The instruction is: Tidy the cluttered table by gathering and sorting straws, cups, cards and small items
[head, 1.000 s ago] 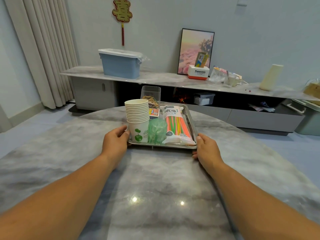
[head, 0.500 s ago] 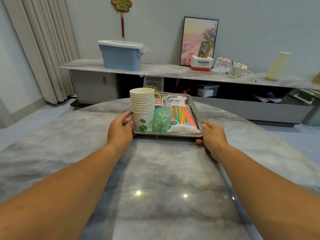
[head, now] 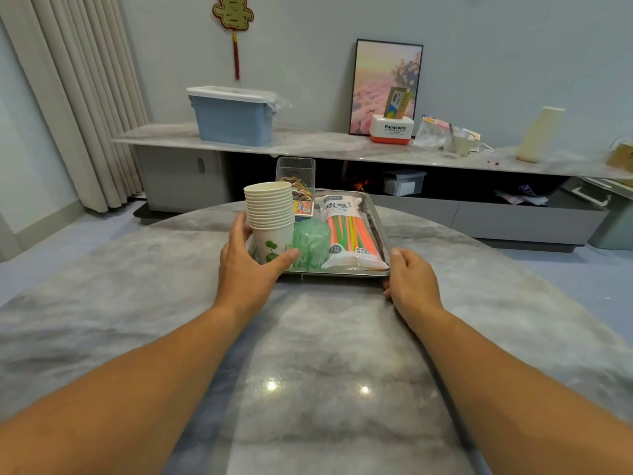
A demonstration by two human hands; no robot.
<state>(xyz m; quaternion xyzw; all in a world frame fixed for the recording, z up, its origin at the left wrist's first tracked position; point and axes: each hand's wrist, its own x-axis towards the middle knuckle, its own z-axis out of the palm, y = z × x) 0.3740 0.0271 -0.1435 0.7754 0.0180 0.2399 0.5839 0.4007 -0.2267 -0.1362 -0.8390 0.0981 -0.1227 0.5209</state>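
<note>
A metal tray [head: 342,273] sits on the far side of the round marble table [head: 325,371]. On the tray stand a stack of paper cups [head: 270,207], a green plastic cup [head: 311,241], a bag of coloured straws [head: 349,231] and a small card box [head: 303,209]. A clear box [head: 295,169] of small items stands behind them. My left hand [head: 246,269] wraps the bottom of the cup stack, fingers on its left side and thumb across its front. My right hand [head: 411,282] grips the tray's near right corner.
Beyond the table runs a low sideboard holding a blue lidded bin [head: 233,118], a framed picture [head: 385,84], a Panasonic box [head: 392,130], bags and a cream vase [head: 539,133]. A curtain [head: 78,97] hangs at the left.
My left hand has left the tray's near left edge and moved up around the cup stack. The right hand stays on the tray's corner.
</note>
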